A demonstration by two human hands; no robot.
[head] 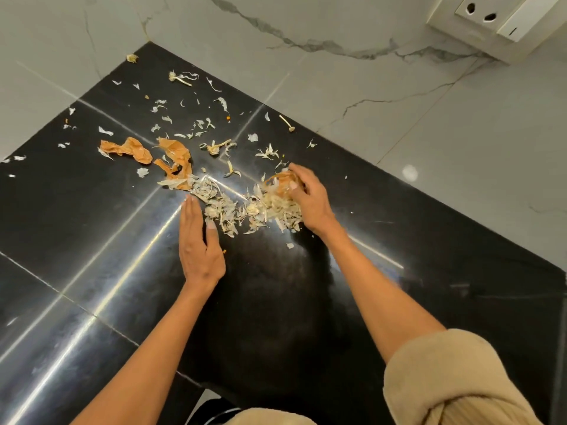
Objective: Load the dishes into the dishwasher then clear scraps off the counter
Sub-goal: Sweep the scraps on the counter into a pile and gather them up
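Observation:
A heap of pale garlic and onion scraps (245,210) lies in the middle of the glossy black counter (92,240). My left hand (198,243) lies flat on the counter, fingers straight, its edge against the left side of the heap. My right hand (308,197) curls over the right side of the heap, fingers bent around an orange onion skin (280,182) and pale scraps. Two larger orange onion skins (171,157) lie to the left of the heap. Small white flakes (196,124) are scattered toward the far corner.
Marble-look wall tiles (368,102) border the counter on the far and right sides. A white wall socket (491,16) sits at the top right. The counter's near edge (196,384) runs just in front of my body.

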